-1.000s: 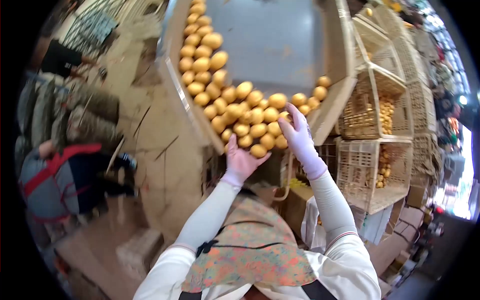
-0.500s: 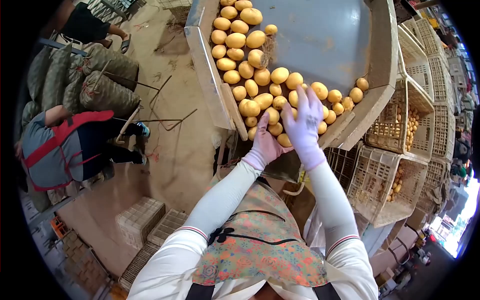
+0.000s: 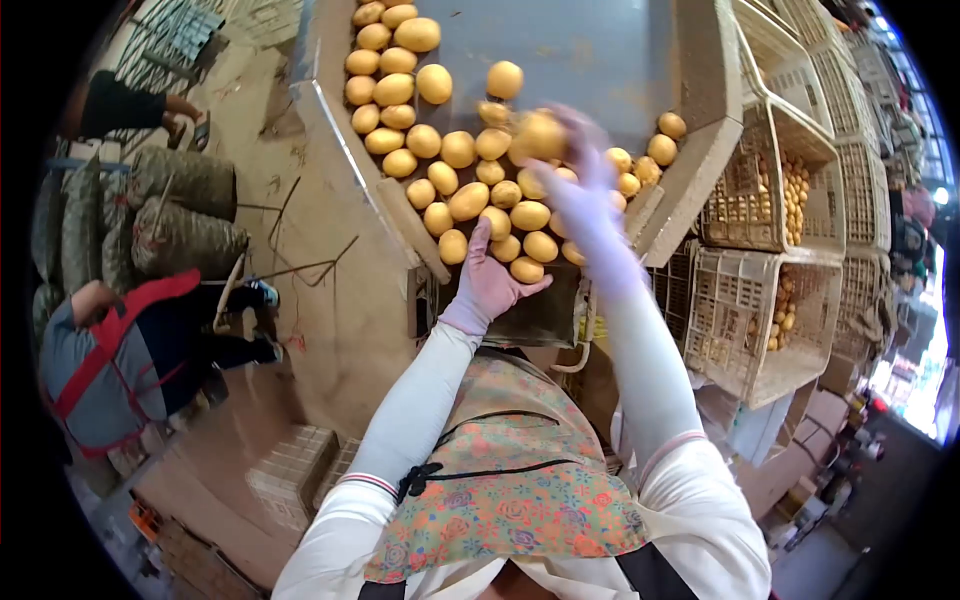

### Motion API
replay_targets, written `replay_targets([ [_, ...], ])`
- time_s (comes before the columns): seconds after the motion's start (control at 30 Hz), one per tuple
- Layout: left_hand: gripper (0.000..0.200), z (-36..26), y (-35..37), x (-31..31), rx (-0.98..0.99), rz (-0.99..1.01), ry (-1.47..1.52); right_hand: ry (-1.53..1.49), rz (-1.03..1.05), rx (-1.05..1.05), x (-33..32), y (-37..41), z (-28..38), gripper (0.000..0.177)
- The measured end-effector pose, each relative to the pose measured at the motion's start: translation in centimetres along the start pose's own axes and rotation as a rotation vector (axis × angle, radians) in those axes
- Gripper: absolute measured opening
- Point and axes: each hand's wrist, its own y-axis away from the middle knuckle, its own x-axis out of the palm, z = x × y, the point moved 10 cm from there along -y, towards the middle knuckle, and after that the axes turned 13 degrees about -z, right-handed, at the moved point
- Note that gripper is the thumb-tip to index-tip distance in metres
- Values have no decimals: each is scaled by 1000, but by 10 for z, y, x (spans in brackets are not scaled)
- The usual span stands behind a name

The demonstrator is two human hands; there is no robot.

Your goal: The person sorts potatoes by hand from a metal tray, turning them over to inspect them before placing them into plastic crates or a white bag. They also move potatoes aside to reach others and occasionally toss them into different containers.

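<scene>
Many yellow potatoes lie on a grey sorting table, bunched along its left side and narrow near end. My left hand, in a pale glove, rests at the near edge with thumb and fingers apart, beside a potato. Above the pile, my gloved right hand is smeared by motion. A larger blurred potato is at its fingers and looks gripped and lifted. Behind that hand, part of the pile is hidden.
Raised boards border the table. Plastic crates, some with potatoes, stack on the right. At left, a person in a red apron bends near full sacks. Another person's legs show at upper left. Pale crates stand at lower left.
My right hand has moved up and left over the pile, a potato now at its fingers. My left hand has drawn apart from it. The table has shifted left in view.
</scene>
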Motion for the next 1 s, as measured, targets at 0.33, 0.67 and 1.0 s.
replay_targets([
  [0.33, 77, 4, -11, -4, -69, -8, 149, 920, -856, 47, -442, 55, -54, 55],
  [0.67, 74, 10, -4, -10, -93, -46, 88, 989, -43, -560, 49, -18, -27, 36],
  [1.0, 78, 3, 3, -4, -66, -76, 43, -125, -138, -19, -154, -37, 65, 19],
])
